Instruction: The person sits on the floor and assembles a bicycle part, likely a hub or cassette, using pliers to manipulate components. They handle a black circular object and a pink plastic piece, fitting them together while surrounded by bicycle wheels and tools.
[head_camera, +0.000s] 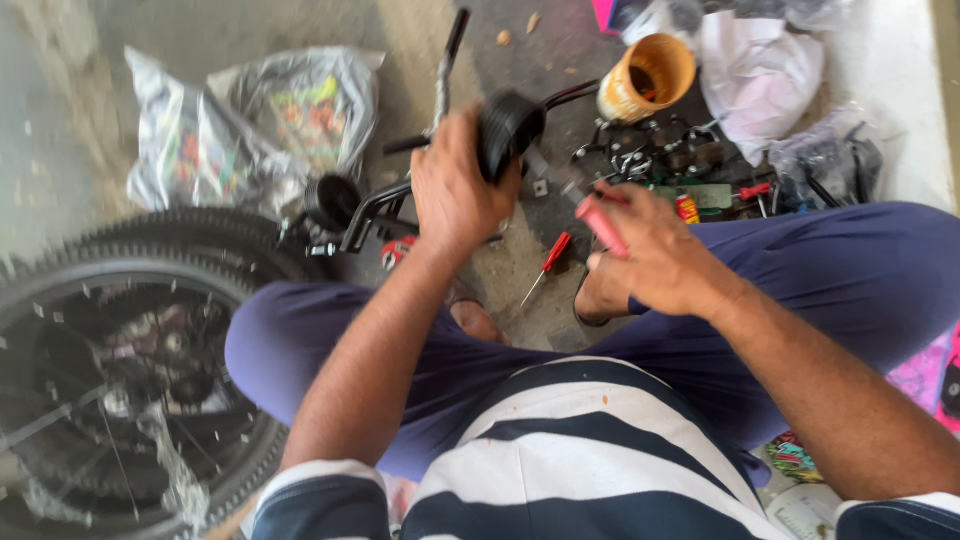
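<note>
My left hand (455, 190) grips a small black training wheel (508, 130) fixed to a black metal bracket (372, 210). A second small black wheel (332, 200) sits at the bracket's left end. My right hand (655, 255) is closed around a red-handled screwdriver (600, 225), its tip blurred and pointing toward the wheel. I squat over the concrete floor, knees in blue trousers on both sides.
A large bicycle wheel (120, 370) with a knobbly tyre lies at lower left. Plastic bags (250, 120) lie behind it. A small red screwdriver (548, 262) rests on the floor. An orange-brown pot (648, 75), metal parts (650, 150) and crumpled plastic (760, 70) crowd the upper right.
</note>
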